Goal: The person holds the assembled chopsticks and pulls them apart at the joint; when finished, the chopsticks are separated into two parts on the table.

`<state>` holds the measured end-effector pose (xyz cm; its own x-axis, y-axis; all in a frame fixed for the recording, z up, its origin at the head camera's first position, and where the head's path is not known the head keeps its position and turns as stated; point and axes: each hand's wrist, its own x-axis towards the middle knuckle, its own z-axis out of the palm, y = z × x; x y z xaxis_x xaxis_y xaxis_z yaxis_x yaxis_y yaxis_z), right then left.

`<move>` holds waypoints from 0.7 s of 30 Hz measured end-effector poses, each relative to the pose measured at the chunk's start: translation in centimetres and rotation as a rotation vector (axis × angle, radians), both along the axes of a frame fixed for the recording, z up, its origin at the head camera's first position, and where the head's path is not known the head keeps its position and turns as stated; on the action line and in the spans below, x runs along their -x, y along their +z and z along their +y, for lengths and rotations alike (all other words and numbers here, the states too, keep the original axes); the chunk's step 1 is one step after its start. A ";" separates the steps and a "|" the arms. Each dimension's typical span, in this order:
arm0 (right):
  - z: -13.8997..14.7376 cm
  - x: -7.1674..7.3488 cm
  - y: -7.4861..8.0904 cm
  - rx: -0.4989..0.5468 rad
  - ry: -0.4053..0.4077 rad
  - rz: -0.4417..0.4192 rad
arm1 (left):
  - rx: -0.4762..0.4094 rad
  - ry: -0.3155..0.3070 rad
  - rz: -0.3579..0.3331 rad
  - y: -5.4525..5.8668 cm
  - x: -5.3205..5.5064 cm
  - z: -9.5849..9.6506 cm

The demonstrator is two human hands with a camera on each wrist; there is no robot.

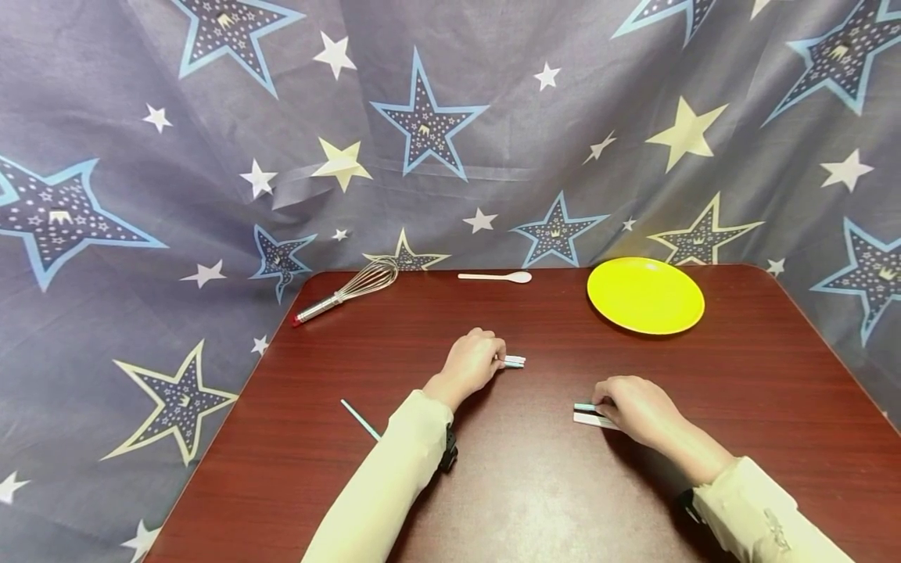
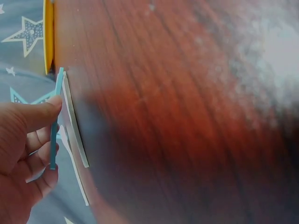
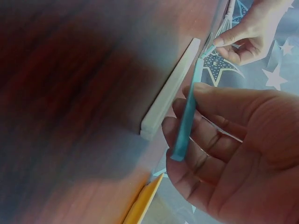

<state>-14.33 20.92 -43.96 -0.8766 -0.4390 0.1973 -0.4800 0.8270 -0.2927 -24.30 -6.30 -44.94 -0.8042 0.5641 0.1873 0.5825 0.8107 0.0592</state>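
Note:
My left hand pinches a short light blue stick between thumb and fingertips. Close beside that stick, a white stick lies on the table. To the right and nearer, my right hand grips a second light blue stick with its thumb against the fingers. A white stick lies on the wood next to it, apart from the fingers in the right wrist view. Another light blue stick lies at the left, its near end hidden by my left sleeve.
A whisk lies at the back left of the dark red wooden table. Near the back edge lies a white spoon. A yellow plate sits at the back right. Behind the table hangs a star-patterned cloth.

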 end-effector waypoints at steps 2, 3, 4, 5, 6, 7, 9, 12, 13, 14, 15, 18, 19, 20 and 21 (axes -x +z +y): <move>0.0 0.1 0.0 -0.001 0.001 -0.005 | 0.008 0.003 -0.003 -0.1 0.1 0.0; 0.0 0.1 0.0 -0.003 0.000 -0.008 | 0.011 0.005 -0.004 -0.1 0.2 0.0; 0.0 0.1 -0.1 -0.004 0.000 -0.012 | 0.016 0.008 -0.007 -0.2 0.2 0.0; 0.0 0.1 -0.1 -0.007 0.000 -0.015 | 0.020 0.009 -0.009 -0.2 0.2 0.0; 0.0 0.2 -0.2 -0.008 0.000 -0.017 | 0.024 0.012 -0.009 -0.2 0.3 0.0; 0.0 0.2 -0.3 -0.008 0.001 -0.018 | 0.028 0.013 -0.009 -0.3 0.3 0.0; 0.0 0.3 -0.4 -0.010 0.001 -0.019 | 0.031 0.009 -0.002 -0.4 0.4 0.0; 0.1 0.4 -0.4 -0.012 0.012 -0.009 | 0.031 -0.002 0.025 -0.4 0.5 0.0; 0.1 0.4 -0.4 -0.013 0.016 -0.006 | 0.032 -0.007 0.033 -0.4 0.5 0.0; 0.1 0.4 -0.4 -0.014 0.018 -0.005 | 0.035 -0.012 0.041 -0.5 0.5 0.0; 0.1 0.4 -0.4 -0.014 0.021 -0.004 | 0.039 -0.014 0.047 -0.5 0.5 0.0; 0.1 0.5 -0.4 -0.015 0.022 -0.007 | 0.060 -0.015 0.059 -0.6 0.6 0.0; 0.2 0.5 -0.4 -0.014 0.023 -0.007 | 0.067 -0.014 0.061 -0.6 0.6 0.0; 0.2 0.5 -0.5 -0.014 0.021 -0.009 | 0.072 -0.013 0.063 -0.6 0.7 0.0; 0.2 0.5 -0.5 -0.014 0.018 -0.010 | 0.075 -0.013 0.067 -0.7 0.7 0.0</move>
<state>-14.83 21.13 -44.45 -0.8702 -0.4577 0.1824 -0.4923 0.8221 -0.2860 -25.03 -6.29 -45.60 -0.7840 0.5885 0.1974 0.5934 0.8039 -0.0403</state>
